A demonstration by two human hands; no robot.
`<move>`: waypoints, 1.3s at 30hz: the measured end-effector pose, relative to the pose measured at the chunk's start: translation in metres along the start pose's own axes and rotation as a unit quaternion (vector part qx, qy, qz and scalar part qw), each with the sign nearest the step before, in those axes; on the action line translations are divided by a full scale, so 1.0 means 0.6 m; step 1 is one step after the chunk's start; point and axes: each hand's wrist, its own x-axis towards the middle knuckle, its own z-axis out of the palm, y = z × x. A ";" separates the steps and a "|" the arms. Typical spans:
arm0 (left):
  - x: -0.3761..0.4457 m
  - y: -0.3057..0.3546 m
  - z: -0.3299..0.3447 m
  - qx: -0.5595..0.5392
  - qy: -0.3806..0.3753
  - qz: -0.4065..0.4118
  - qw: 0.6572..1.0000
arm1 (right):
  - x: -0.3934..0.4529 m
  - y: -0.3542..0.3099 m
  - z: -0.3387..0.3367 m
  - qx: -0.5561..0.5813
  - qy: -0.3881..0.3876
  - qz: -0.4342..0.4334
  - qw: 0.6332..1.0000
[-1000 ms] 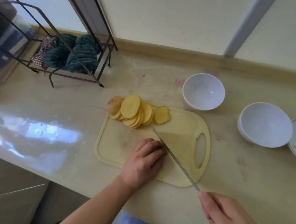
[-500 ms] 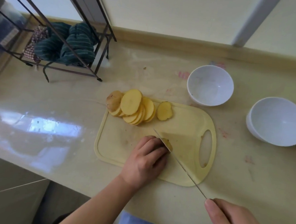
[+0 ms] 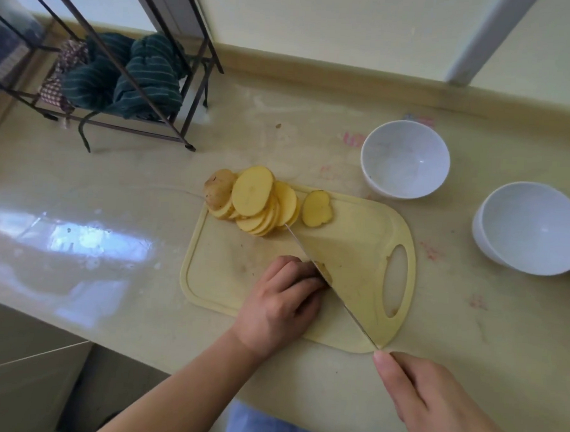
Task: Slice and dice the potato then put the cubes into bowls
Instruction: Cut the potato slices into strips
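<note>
A pale yellow cutting board (image 3: 228, 272) lies on the glossy beige worktop (image 3: 120, 180), its handle slot at the 3 o'clock end. At the board's 11 o'clock corner a fanned pile of potato slices (image 3: 256, 202) leans together, with a skin-on end piece (image 3: 218, 188) at its 9 o'clock side and one lone slice (image 3: 317, 208) lying flat just beside the pile at 3 o'clock.

The left hand (image 3: 277, 306) rests at the board's 6 o'clock edge with fingers curled down over a small piece of potato (image 3: 325, 273), of which only a sliver shows beside the blade. The knife (image 3: 331, 284) runs diagonally across the board, its tip near the slice pile and its flat side close against the left fingertips. The right hand (image 3: 432, 402), at 5 o'clock off the board, holds the knife's rear end; the handle is hidden inside the grip and a forefinger points along the spine.

Two white bowls stand on the worktop beyond the board: the nearer bowl (image 3: 405, 159) at 1 o'clock and the larger bowl (image 3: 529, 227) at 3 o'clock. At 10 o'clock a dark wire rack (image 3: 172, 77) holds striped green cloths (image 3: 145, 76).
</note>
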 end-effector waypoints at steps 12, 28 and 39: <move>-0.009 0.001 -0.002 0.013 0.010 -0.003 1.000 | -0.018 0.002 -0.007 0.092 -0.047 0.067 0.992; -0.014 -0.003 0.002 0.018 0.023 0.002 1.000 | -0.035 0.003 -0.016 -0.037 -0.006 -0.031 0.999; -0.010 -0.004 0.002 0.000 0.017 0.002 1.000 | -0.006 -0.001 0.002 -0.027 -0.026 0.015 0.999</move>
